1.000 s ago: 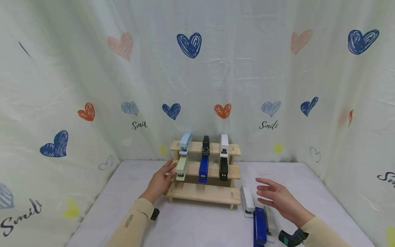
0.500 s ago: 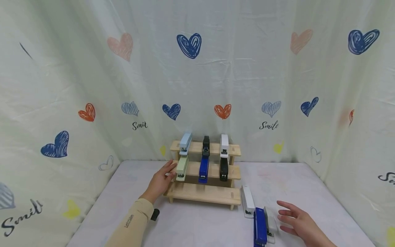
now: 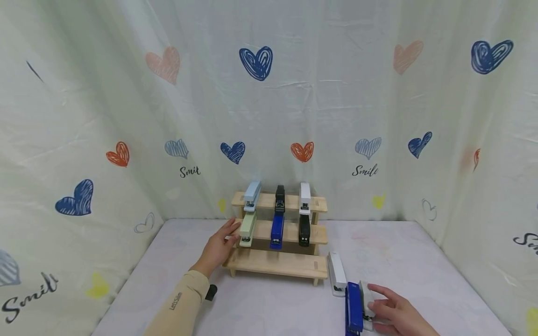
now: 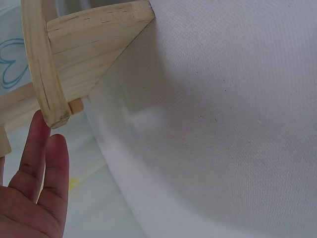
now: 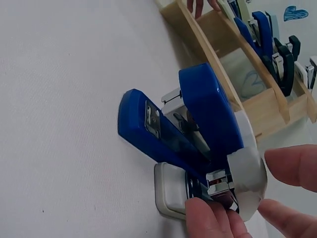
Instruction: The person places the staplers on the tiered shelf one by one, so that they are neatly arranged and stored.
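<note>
My left hand [image 3: 218, 247] rests its fairly straight fingers against the left end of a wooden tiered shelf [image 3: 275, 263]; in the left wrist view, fingertips touch a wooden upright [image 4: 47, 74]. At the front right, my right hand [image 3: 397, 312] pinches a white stapler [image 5: 250, 173] with thumb and fingers. This stapler stands on the table right beside a blue stapler [image 3: 354, 308]. Another white stapler [image 3: 337, 274] lies farther back, near the shelf's right end. The palm of the right hand is out of sight in its wrist view.
On the top tier stand a light blue stapler [image 3: 252, 195], a black stapler [image 3: 280, 198] and a white stapler [image 3: 305, 197]. The middle tier bears a green stapler [image 3: 248, 228], a blue stapler [image 3: 277, 230] and a black stapler [image 3: 304, 229]. A heart-printed curtain [image 3: 269, 112] hangs behind.
My right hand has moved down toward the front, then left onto the white stapler beside the blue one, and its fingers have closed on it. The left hand stays at the shelf.
</note>
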### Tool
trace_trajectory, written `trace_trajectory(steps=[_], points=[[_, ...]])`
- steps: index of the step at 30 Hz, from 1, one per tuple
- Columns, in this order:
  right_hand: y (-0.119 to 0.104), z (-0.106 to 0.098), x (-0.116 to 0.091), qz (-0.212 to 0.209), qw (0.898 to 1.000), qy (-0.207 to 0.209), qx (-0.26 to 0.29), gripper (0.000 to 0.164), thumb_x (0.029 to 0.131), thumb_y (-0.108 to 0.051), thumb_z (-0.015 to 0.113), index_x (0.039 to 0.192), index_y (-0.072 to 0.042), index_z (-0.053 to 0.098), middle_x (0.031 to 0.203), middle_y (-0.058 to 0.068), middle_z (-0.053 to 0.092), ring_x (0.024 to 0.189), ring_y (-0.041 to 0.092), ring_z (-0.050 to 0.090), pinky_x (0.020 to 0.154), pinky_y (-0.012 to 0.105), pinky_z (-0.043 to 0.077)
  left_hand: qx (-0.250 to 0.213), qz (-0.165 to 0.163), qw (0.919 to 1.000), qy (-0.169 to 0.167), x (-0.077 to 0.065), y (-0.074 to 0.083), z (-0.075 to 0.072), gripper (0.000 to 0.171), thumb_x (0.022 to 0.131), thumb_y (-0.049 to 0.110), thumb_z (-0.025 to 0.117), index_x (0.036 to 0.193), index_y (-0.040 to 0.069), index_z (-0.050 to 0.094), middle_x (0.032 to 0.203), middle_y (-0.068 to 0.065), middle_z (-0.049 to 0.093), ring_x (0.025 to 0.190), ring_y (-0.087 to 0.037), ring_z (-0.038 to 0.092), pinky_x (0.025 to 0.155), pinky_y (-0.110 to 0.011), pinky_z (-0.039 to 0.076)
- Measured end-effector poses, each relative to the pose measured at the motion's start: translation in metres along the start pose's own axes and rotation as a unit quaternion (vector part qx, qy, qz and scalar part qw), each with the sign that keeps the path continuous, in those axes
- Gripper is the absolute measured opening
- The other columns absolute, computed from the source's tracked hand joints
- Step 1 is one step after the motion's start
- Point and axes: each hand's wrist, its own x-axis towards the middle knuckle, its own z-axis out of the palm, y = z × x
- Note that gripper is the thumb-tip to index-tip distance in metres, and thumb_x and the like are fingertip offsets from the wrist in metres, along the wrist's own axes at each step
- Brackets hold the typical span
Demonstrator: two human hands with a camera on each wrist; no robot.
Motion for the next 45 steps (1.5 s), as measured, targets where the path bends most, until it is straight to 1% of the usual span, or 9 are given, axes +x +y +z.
trace_trajectory(steps=[5,14,17,21,25,31,37,41,45], points=[[-0.002,0.000,0.000,-0.003,0.999,-0.029,0.020,0.068,0.096,-0.018,0.069,0.150,0.005,0.034,0.109,0.018,0.062,0.096,0.028,0.063,0.082,0.048,0.057,-0.001,0.000,1.0000,0.001,-0.001,0.001,-0.001,0.044,0.101,0.017,0.062,0.143,0.009,0.056,0.158,-0.007,0.037,0.117,-0.032,0.060,0.093,-0.046,0.051],[-0.002,0.001,0.005,0.035,0.995,-0.025,0.090,0.058,0.095,-0.004,0.067,0.147,0.004,0.043,0.133,0.037,0.041,0.098,0.030,0.061,0.086,0.050,0.055,-0.001,-0.006,1.0000,0.000,-0.002,0.003,-0.001,0.044,0.100,0.018,0.062,0.143,0.010,0.056,0.158,-0.006,0.037,0.110,-0.031,0.064,0.093,-0.048,0.051],[-0.001,-0.004,0.006,0.030,0.991,-0.049,0.119,0.056,0.095,-0.001,0.065,0.146,0.005,0.043,0.129,0.031,0.048,0.097,0.028,0.061,0.089,0.051,0.054,-0.001,-0.007,1.0000,0.000,-0.002,0.003,-0.001,0.044,0.100,0.018,0.062,0.143,0.010,0.056,0.158,-0.006,0.037,0.109,-0.031,0.064,0.093,-0.048,0.050],[0.001,-0.013,0.008,0.014,0.981,-0.120,0.149,0.050,0.096,0.000,0.062,0.143,0.007,0.046,0.117,0.013,0.061,0.097,0.025,0.062,0.093,0.050,0.052,0.002,-0.006,1.0000,0.000,-0.002,0.003,-0.001,0.044,0.100,0.018,0.062,0.143,0.010,0.057,0.158,-0.006,0.037,0.111,-0.031,0.063,0.093,-0.048,0.050],[0.003,-0.019,0.009,0.009,0.971,-0.163,0.176,0.044,0.096,0.001,0.060,0.139,0.006,0.051,0.113,0.007,0.062,0.098,0.024,0.061,0.095,0.050,0.051,0.000,-0.003,1.0000,0.001,-0.001,0.003,-0.001,0.044,0.100,0.018,0.062,0.143,0.010,0.056,0.158,-0.006,0.037,0.113,-0.032,0.062,0.093,-0.048,0.050],[0.003,-0.020,0.010,0.018,0.970,-0.157,0.184,0.043,0.095,0.002,0.060,0.138,0.005,0.055,0.116,0.008,0.063,0.097,0.024,0.061,0.095,0.049,0.051,-0.001,0.000,1.0000,0.000,-0.002,0.002,-0.001,0.044,0.101,0.018,0.062,0.143,0.010,0.056,0.158,-0.006,0.037,0.115,-0.032,0.061,0.093,-0.048,0.050],[0.002,-0.021,0.009,0.021,0.972,-0.153,0.175,0.044,0.096,0.001,0.060,0.139,0.006,0.053,0.116,0.009,0.063,0.097,0.024,0.060,0.095,0.048,0.051,-0.005,-0.001,1.0000,0.000,-0.001,0.003,0.000,0.044,0.100,0.017,0.062,0.143,0.009,0.056,0.158,-0.007,0.037,0.127,-0.033,0.053,0.094,-0.046,0.050],[0.003,-0.023,0.009,0.025,0.974,-0.141,0.176,0.046,0.096,0.001,0.060,0.141,0.007,0.050,0.119,0.013,0.062,0.098,0.025,0.060,0.096,0.050,0.050,-0.002,-0.004,1.0000,0.003,-0.002,0.003,-0.001,0.044,0.100,0.018,0.063,0.143,0.010,0.056,0.158,-0.005,0.037,0.125,-0.032,0.055,0.094,-0.046,0.051],[0.005,-0.026,0.008,0.023,0.975,-0.124,0.181,0.046,0.095,0.001,0.061,0.140,0.006,0.052,0.116,0.010,0.062,0.097,0.025,0.060,0.095,0.050,0.051,-0.001,-0.001,1.0000,0.003,-0.002,0.002,-0.001,0.044,0.100,0.019,0.063,0.143,0.010,0.057,0.158,-0.006,0.037,0.124,-0.032,0.056,0.094,-0.047,0.051]])
